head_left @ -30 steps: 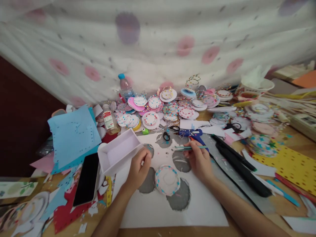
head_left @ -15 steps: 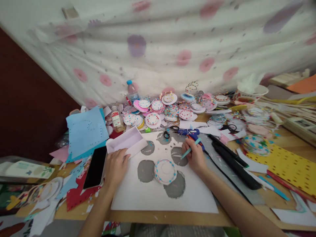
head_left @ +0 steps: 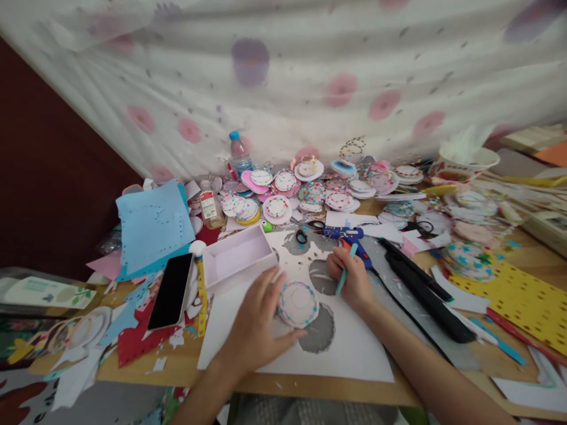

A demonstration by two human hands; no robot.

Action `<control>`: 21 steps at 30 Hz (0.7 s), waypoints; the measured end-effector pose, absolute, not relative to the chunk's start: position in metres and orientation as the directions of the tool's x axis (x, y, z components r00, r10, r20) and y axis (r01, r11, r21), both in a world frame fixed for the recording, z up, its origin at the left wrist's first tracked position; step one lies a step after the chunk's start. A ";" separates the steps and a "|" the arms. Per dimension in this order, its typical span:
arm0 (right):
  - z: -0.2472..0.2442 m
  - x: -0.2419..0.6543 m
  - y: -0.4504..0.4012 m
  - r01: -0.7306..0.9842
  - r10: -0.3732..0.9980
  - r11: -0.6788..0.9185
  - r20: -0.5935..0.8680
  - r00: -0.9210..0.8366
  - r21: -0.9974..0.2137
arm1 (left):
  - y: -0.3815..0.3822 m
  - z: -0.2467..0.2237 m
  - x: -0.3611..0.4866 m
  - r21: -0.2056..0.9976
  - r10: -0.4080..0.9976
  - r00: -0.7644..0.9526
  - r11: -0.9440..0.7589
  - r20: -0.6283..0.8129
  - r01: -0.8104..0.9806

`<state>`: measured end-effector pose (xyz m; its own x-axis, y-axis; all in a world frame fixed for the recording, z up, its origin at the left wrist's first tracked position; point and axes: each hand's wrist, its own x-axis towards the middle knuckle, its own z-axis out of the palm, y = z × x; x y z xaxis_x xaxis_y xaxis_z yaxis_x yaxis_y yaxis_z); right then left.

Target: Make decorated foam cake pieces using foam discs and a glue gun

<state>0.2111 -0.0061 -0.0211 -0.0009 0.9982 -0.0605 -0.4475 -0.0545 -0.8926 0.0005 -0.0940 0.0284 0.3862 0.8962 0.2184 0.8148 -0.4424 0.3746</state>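
Keep the disc (head_left: 299, 304), a round white layered piece edged with blue and red dots, flat on the white sheet (head_left: 354, 348), between the two hands. The left hand (head_left: 258, 321) stands at its near-left side with the fingers spread wide, the thumb reaching along the near edge; whether the skin touches the rim cannot be told from this view. The right hand (head_left: 353, 278) holds a slim teal tool (head_left: 341, 284) between the fingers, pen-fashion, its lower end slanting down just right of the disc; contact with the sheet cannot be confirmed. The step appears to be steadying the disc for work with the tool. For a good result, press the rim lightly with thumb and fingers on opposite sides, since the layered piece probably shifts or bends under uneven force. Avoid squeezing the dotted trim. Grip the tool near its working end and make short, controlled strokes. Place the disc fully on a solid part of the sheet where possible: it lies beside a ragged grey opening (head_left: 319, 339), whose edge could catch or tilt it. Keep the right wrist clear of the glue gun (head_left: 340, 233) behind, and the left clear of the white box (head_left: 248, 272).
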 end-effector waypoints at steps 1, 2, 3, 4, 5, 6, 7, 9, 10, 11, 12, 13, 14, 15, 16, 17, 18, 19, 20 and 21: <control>-0.021 0.211 -0.006 -0.441 0.998 -0.058 -0.063 -0.003 -0.896 | -0.095 0.026 0.010 0.395 0.872 0.443 -0.489 0.207 0.778; -0.020 0.210 -0.006 -0.433 0.998 -0.061 -0.065 -0.005 -0.900 | -0.094 0.023 0.017 0.404 0.852 0.484 -0.522 0.203 0.751; -0.020 0.210 -0.005 -0.423 0.998 -0.063 -0.066 -0.008 -0.904 | -0.091 0.019 0.022 0.404 0.837 0.507 -0.545 0.206 0.735; -0.020 0.210 -0.005 -0.412 0.998 -0.065 -0.066 -0.010 -0.909 | -0.087 0.016 0.025 0.400 0.830 0.515 -0.555 0.213 0.729; -0.020 0.210 -0.005 -0.400 0.998 -0.066 -0.066 -0.012 -0.914 | -0.081 0.014 0.025 0.396 0.831 0.511 -0.554 0.219 0.732; -0.019 0.211 -0.005 -0.386 0.998 -0.069 -0.066 -0.019 -0.920 | -0.076 0.012 0.023 0.392 0.837 0.499 -0.547 0.226 0.740; -0.018 0.211 -0.005 -0.368 0.997 -0.075 -0.068 -0.032 -0.927 | -0.071 0.011 0.020 0.389 0.844 0.482 -0.536 0.234 0.750; -0.016 0.213 -0.007 -0.316 0.994 -0.097 -0.077 -0.074 -0.944 | -0.064 0.010 0.013 0.385 0.862 0.447 -0.507 0.241 0.771; -0.013 0.214 -0.008 -0.284 0.991 -0.109 -0.084 -0.101 -0.953 | -0.062 0.010 0.010 0.383 0.868 0.433 -0.496 0.243 0.780; -0.011 0.215 -0.010 -0.255 0.987 -0.122 -0.091 -0.129 -0.959 | -0.061 0.010 0.007 0.381 0.873 0.423 -0.487 0.244 0.786; -0.009 0.216 -0.012 -0.217 0.982 -0.135 -0.101 -0.162 -0.967 | -0.061 0.009 0.005 0.379 0.876 0.415 -0.481 0.245 0.791; -0.006 0.215 -0.014 -0.167 0.974 -0.144 -0.110 -0.200 -0.975 | -0.061 0.007 0.005 0.377 0.878 0.411 -0.477 0.247 0.794; -0.004 0.214 -0.016 -0.101 0.963 -0.147 -0.119 -0.243 -0.984 | -0.062 0.006 0.004 0.376 0.878 0.408 -0.476 0.250 0.795; -0.003 0.213 -0.018 -0.026 0.951 -0.140 -0.127 -0.282 -0.990 | -0.064 0.004 0.005 0.376 0.879 0.404 -0.475 0.254 0.796; -0.003 0.210 -0.019 0.052 0.939 -0.124 -0.134 -0.316 -0.991 | -0.065 0.002 0.005 0.378 0.879 0.401 -0.473 0.256 0.795; -0.003 0.208 -0.021 0.124 0.929 -0.099 -0.136 -0.344 -0.987 | -0.067 0.000 0.006 0.384 0.881 0.397 -0.470 0.256 0.795; -0.005 0.205 -0.022 0.179 0.923 -0.072 -0.134 -0.361 -0.981 | -0.068 0.000 0.007 0.393 0.883 0.394 -0.466 0.254 0.793; -0.006 0.202 -0.023 0.212 0.921 -0.053 -0.130 -0.368 -0.976 | -0.070 0.000 0.008 0.403 0.886 0.390 -0.462 0.252 0.790; -0.008 0.200 -0.024 0.235 0.918 -0.042 -0.130 -0.374 -0.971 | -0.072 0.001 0.008 0.415 0.888 0.383 -0.458 0.254 0.786; -0.009 0.198 -0.024 0.252 0.916 -0.036 -0.133 -0.378 -0.967 | -0.074 0.003 0.009 0.429 0.892 0.370 -0.450 0.260 0.783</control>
